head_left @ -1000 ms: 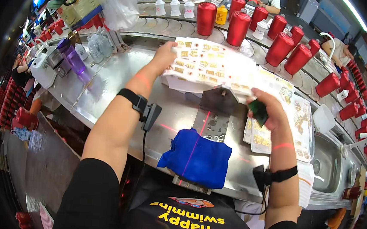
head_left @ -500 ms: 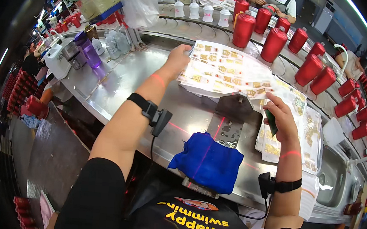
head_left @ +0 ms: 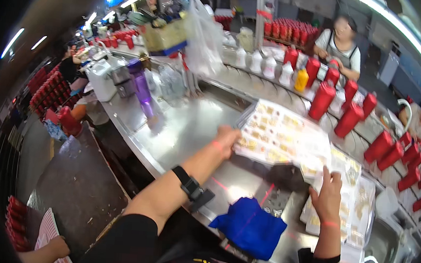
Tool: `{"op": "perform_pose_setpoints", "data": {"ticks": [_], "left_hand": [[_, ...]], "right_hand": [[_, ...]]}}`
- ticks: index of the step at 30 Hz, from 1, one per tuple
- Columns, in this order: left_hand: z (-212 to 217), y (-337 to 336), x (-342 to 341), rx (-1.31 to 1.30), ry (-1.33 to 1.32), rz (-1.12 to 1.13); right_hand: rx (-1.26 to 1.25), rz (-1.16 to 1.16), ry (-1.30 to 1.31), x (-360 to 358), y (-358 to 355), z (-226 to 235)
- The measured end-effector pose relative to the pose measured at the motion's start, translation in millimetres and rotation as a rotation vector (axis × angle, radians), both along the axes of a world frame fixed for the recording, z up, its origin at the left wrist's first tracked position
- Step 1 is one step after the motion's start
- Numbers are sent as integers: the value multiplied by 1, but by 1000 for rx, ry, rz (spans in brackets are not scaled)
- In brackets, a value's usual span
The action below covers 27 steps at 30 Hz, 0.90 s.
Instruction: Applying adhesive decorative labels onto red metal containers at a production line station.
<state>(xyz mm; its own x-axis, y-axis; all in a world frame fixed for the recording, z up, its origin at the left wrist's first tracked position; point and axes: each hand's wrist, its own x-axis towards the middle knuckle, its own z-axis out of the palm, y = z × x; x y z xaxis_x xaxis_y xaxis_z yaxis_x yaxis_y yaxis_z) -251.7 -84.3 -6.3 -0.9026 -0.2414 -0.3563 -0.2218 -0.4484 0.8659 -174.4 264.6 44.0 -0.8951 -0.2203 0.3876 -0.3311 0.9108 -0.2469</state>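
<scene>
My left hand (head_left: 227,141) is closed at the left edge of a white sheet of gold decals (head_left: 287,132), which lies on a stack. Motion blurs its fingertips. My right hand (head_left: 327,197) has its fingers stretched out and apart, over the lower right side of the sheets; no object shows in it. Beneath and beside it lie more decal sheets (head_left: 361,207). A dark metal block (head_left: 286,177) stands just below the stack, between my hands. Nearer to me, a blue cloth (head_left: 252,229) lies crumpled at the front of the steel table (head_left: 186,122).
Red bottles (head_left: 322,101), several white ones (head_left: 270,67) and a yellow one (head_left: 301,80) line the conveyor beyond. A purple bottle (head_left: 139,84) stands left, a sink (head_left: 379,253) right. A co-worker (head_left: 340,48) sits across; another person's hand (head_left: 55,248) shows lower left.
The whole view has shifted, with the table lower and farther right. My left hand has moved down the sheet's left edge. My right fingers have straightened; the green flat piece there no longer shows.
</scene>
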Motion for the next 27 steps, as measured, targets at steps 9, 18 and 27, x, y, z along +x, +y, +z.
{"op": "perform_pose_setpoints", "data": {"ticks": [9,18,27], "left_hand": [[15,16,14,-75,-152,-99],[49,23,-3,-324,128,-49],[83,-39,-38,-101,261,3]], "right_hand": [[58,-2,257,-23,-7,-25],[119,211,413,-38,0,6],[110,398,218,-78,-31,57]]}}
